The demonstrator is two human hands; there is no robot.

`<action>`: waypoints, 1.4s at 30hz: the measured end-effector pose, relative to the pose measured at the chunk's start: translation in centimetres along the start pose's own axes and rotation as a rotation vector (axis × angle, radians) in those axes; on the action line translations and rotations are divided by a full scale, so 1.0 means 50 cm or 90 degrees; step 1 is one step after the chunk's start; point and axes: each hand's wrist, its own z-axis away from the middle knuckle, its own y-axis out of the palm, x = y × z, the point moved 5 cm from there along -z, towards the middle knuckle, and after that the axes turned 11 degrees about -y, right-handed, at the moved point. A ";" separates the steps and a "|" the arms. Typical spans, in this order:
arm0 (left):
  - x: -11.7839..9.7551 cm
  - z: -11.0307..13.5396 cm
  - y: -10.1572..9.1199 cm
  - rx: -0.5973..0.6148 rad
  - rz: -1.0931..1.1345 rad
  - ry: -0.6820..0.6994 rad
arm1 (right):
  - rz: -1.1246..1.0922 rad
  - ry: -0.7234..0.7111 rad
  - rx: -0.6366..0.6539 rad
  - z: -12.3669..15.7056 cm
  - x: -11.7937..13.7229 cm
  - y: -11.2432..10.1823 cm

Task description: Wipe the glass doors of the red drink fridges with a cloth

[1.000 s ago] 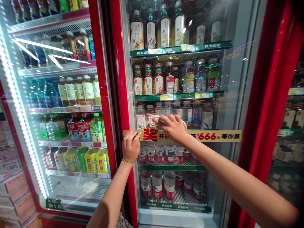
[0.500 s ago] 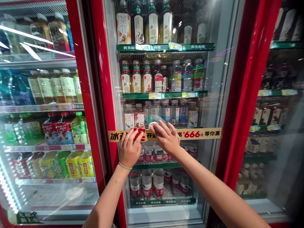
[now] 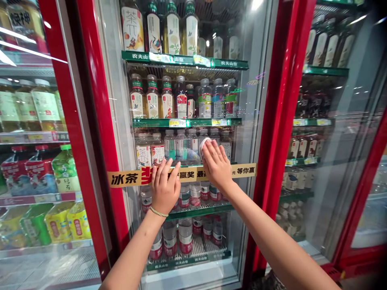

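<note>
My left hand (image 3: pixel 165 186) lies flat with fingers spread on the glass door (image 3: pixel 248 100) of a drinks fridge, over a long yellow sticker strip (image 3: pixel 123 178) with red and black characters. My right hand (image 3: pixel 216 163) presses a small white cloth or pad (image 3: pixel 203 143) against the same glass, just above the strip's right half. A thin band circles my left wrist.
Behind the glass, green shelves (image 3: pixel 184 123) carry rows of tea and water bottles. Red door frames (image 3: pixel 279 121) stand on either side. A lit fridge at the left (image 3: pixel 36 161) holds more bottles. Another glass fridge stands at the right (image 3: pixel 326 133).
The view has shifted rightward along the fridges. My left hand has opened flat and slid right along the strip. My right hand moved right and slightly up with the white pad.
</note>
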 end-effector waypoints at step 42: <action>0.005 0.030 0.002 -0.038 -0.032 0.031 | 0.080 -0.203 -0.008 -0.059 -0.002 -0.011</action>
